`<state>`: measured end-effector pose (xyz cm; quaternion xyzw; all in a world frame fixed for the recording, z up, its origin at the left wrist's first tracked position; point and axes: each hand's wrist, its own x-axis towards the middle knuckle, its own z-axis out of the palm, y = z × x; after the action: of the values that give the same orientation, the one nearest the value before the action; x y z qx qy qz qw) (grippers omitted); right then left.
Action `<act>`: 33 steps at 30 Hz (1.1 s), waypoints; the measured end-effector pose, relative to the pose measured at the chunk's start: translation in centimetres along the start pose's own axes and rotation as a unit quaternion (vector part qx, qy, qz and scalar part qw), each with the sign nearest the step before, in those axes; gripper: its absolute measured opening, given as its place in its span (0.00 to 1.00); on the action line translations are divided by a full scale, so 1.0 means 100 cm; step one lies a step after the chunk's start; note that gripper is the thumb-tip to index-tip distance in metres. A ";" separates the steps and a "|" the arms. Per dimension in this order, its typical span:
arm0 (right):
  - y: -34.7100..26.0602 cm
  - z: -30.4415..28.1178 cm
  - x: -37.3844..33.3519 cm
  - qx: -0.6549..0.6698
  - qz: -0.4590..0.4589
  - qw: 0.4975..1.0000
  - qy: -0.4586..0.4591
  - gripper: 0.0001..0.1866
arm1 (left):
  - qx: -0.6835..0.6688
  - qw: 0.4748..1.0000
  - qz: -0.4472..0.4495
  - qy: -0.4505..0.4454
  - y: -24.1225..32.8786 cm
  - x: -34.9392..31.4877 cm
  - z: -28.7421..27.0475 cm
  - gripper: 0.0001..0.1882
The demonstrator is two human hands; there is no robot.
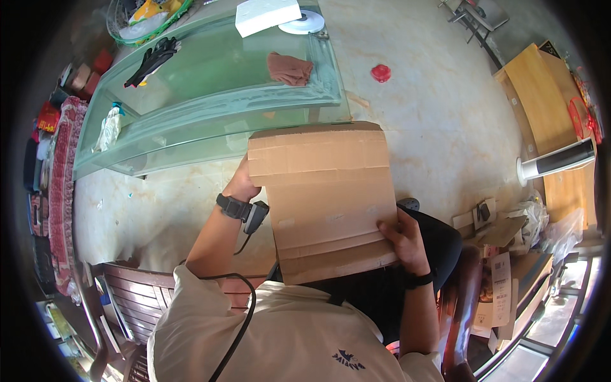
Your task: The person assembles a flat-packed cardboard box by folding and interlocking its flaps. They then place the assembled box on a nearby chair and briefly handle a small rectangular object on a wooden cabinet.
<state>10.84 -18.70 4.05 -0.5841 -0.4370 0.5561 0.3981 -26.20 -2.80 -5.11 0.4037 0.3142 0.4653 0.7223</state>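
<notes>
A flattened brown cardboard box (331, 197) with crease lines and torn tape marks is held up in front of my lap. My right hand (406, 240) grips its lower right edge, thumb on the near face and the other fingers behind it. At the upper left edge, my left hand (243, 183) is closed on the cardboard; most of its fingers are hidden behind the sheet. A black strap with a small device (245, 212) sits on my left wrist, and a dark band (419, 280) is round the right one.
Ahead stands a glass-topped table (210, 83) bearing a brown cloth (290, 69), black gloves (153, 60) and a white box (267, 15). A red object (380, 73) lies on the floor. Cardboard boxes (519, 296) and plastic bags are piled at my right, by a wooden cabinet (541, 95).
</notes>
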 end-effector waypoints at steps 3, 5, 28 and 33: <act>0.000 0.000 -0.002 -0.008 -0.014 1.000 0.006 0.14 | -0.083 0.994 -0.035 0.064 0.003 -0.003 0.001 0.28; -0.006 0.001 -0.007 -0.016 -0.024 0.999 0.021 0.14 | -0.025 0.997 0.048 0.058 0.004 -0.007 0.013 0.27; -0.010 -0.001 -0.027 0.035 -0.006 0.999 -0.016 0.20 | 0.425 0.861 0.157 0.232 0.122 -0.017 0.044 0.06; -0.010 -0.007 -0.047 0.095 0.001 0.995 -0.005 0.21 | 0.177 0.877 0.344 0.284 0.137 -0.015 0.085 0.05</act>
<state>11.48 -22.83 6.42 -0.5413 -0.3838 0.5983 0.4491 -25.45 -3.33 11.00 0.4579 0.4247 0.7157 0.3126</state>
